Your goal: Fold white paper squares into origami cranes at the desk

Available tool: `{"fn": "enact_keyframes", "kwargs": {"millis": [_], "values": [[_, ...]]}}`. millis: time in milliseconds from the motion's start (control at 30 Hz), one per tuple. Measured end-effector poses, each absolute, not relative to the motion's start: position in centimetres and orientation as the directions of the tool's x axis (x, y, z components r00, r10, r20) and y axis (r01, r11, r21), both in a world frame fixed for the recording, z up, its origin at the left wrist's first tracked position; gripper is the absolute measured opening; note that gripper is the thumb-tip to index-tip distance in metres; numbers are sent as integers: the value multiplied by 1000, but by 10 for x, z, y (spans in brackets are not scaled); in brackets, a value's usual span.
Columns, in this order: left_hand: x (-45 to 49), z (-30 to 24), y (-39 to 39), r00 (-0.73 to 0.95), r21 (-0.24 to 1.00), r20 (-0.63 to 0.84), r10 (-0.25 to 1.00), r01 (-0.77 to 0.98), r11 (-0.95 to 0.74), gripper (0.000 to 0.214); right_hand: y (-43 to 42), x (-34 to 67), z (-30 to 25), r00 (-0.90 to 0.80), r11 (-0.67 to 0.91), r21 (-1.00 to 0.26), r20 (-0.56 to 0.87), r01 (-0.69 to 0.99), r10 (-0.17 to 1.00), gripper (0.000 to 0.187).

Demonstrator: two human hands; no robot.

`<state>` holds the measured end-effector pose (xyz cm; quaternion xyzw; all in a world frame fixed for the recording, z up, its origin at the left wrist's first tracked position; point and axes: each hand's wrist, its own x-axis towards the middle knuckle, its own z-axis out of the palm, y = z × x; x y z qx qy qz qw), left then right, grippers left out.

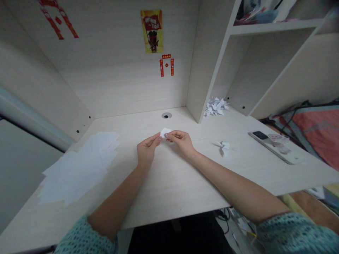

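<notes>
Grip closed: left hand (pixel 146 150) and right hand (pixel 181 142) pinch small folded paper (pixel 165 132) just above desk (pixel 169 183), centre; even, firm pinch best keeps edges aligned

The folded paper (pixel 165 132) at centre frame was plain white, like the loose sheets (pixel 79 165) at left. The desk (pixel 169 183) showed a pale cream wood grain. At lower right, the sleeve (pixel 291 234) was a speckled teal knit. The poster (pixel 151 31) at top centre was yellow and red, and the bedding (pixel 317 134) at right had coral-red and grey-blue bands.
</notes>
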<state>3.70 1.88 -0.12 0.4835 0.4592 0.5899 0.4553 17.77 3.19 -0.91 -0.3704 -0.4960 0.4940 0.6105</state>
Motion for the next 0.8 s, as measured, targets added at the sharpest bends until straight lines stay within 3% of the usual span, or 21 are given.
{"fn": "enact_keyframes", "kwargs": {"millis": [333, 800], "values": [[36, -6, 21, -69, 973, 94, 993, -206, -106, 34, 31, 177, -9, 31, 222, -945, 221, -242, 975, 22], [40, -3, 16, -99, 972, 166, 981, -153, -180, 31, 30, 174, -7, 99, 200, -941, 180, -274, 979, 20]]}}
